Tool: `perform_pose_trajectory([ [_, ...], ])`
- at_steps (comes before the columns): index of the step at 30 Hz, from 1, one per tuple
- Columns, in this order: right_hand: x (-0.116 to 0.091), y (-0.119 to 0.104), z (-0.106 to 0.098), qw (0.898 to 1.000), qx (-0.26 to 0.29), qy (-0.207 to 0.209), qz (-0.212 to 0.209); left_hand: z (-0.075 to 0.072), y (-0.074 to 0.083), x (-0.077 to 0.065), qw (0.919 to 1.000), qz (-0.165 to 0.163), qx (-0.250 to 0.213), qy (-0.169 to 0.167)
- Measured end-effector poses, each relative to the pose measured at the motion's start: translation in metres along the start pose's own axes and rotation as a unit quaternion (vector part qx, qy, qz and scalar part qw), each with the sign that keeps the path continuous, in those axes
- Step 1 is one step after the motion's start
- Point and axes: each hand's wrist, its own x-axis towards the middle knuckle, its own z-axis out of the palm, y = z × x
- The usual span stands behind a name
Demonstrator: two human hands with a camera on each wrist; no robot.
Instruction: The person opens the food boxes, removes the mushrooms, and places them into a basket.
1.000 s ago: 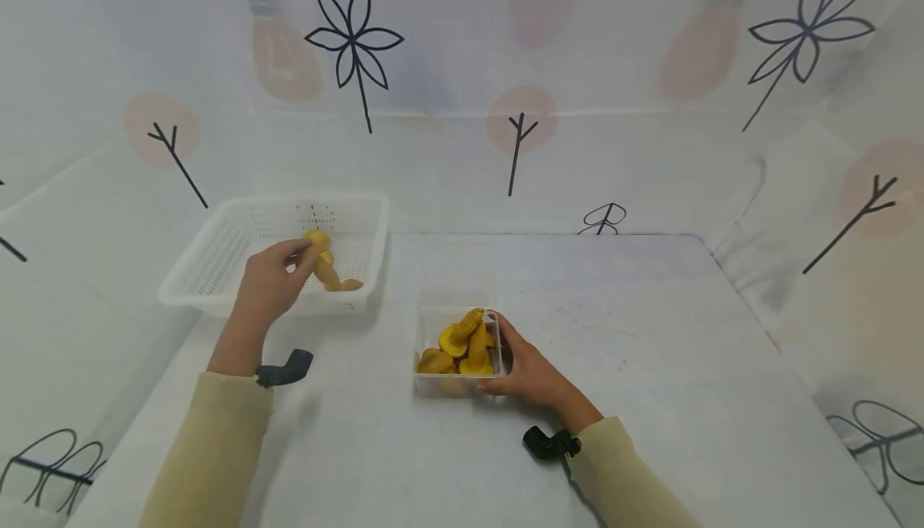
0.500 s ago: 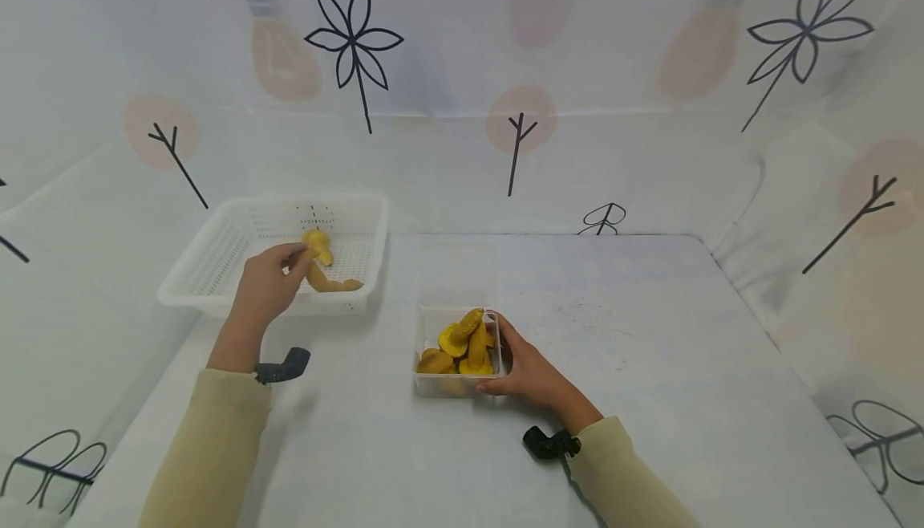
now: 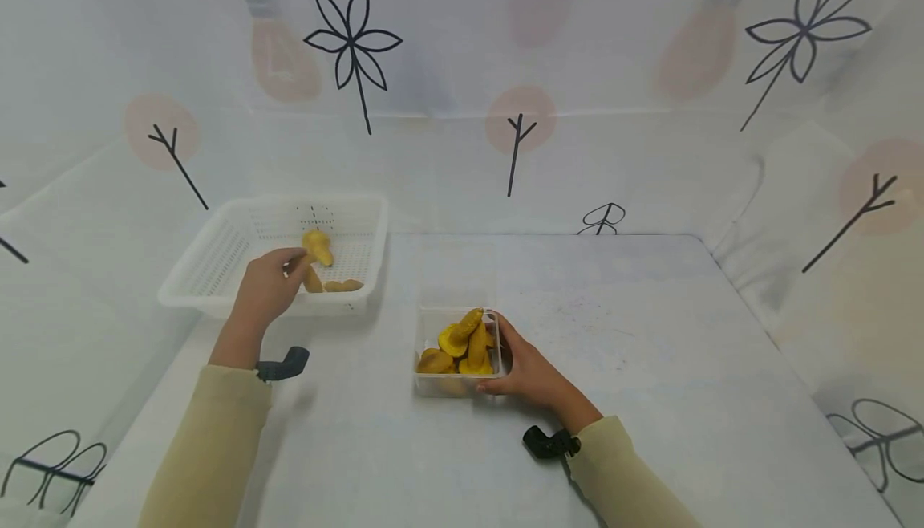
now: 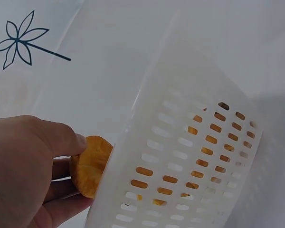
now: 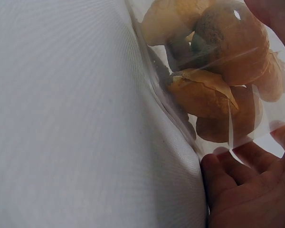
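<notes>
In the head view, my left hand reaches over the near side of a white perforated plastic basket. Thumb and fingers pinch a yellow-orange mushroom, seen in the left wrist view beside the basket's rim. Two more mushrooms show in the basket: a brighter yellow one behind the fingertips and a tan one near the front wall. Around the right side of a small clear plastic box my right hand keeps its grip. Several yellow mushrooms are piled inside that box, which stands on the table.
A white cloth-covered table extends to the right of the box. The basket stands at its far left corner. Behind and at the sides hangs a pale patterned curtain. Each wrist wears a dark camera mount.
My left hand has dropped slightly in the basket, and the mushroom in its fingers has turned and come away from the tan one. My right hand and the box have stayed still.
</notes>
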Motion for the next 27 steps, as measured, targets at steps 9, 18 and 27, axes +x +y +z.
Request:
perform_pose_trajectory([
  [9, 0.001, 0.001, 0.0, 1.0, 0.01, -0.004, -0.001, 0.001, -0.005, 0.003, 0.9996, -0.012, 0.02, -0.017],
  [18, 0.001, 0.0, 0.0, 1.0, 0.008, -0.003, 0.001, 0.003, -0.003, 0.003, 0.9996, 0.001, 0.025, -0.017],
  [27, 0.0, -0.001, 0.0, 1.0, 0.013, -0.004, 0.006, 0.006, 0.011, -0.003, 0.9989, 0.041, 0.022, 0.001],
])
